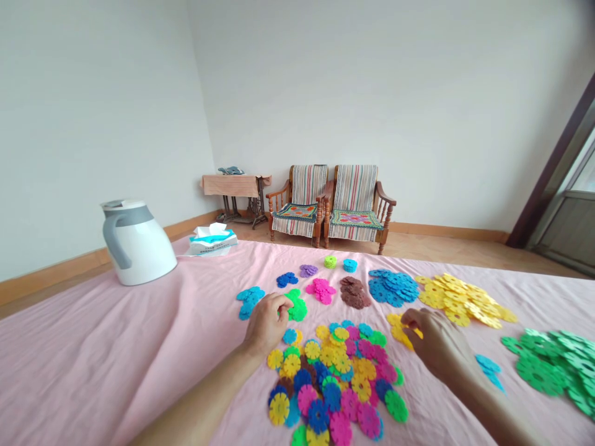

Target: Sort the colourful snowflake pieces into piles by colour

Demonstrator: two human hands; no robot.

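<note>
My left hand (269, 319) is closed, fingertips curled at the near edge of a small pile of bright green snowflake discs (297, 307). What its fingers hold, if anything, is hidden. Curled over a small group of yellow snowflake discs (396, 327) is my right hand (432, 337), also closed; its fingertips hide whatever is between them. Between my forearms lies a large mixed pile of notched plastic discs (332, 384) in yellow, pink, blue, green and brown. Beyond are single-colour piles: pink discs (320, 290), brown discs (354, 292) and dark blue discs (287, 280).
A white-and-grey jug (144, 248) and a tissue box (212, 241) stand at left on the pink cloth (116, 359). Larger piles of blue discs (393, 287), yellow discs (460, 300) and green discs (553, 365) lie at right. Two wooden armchairs (356, 204) stand behind.
</note>
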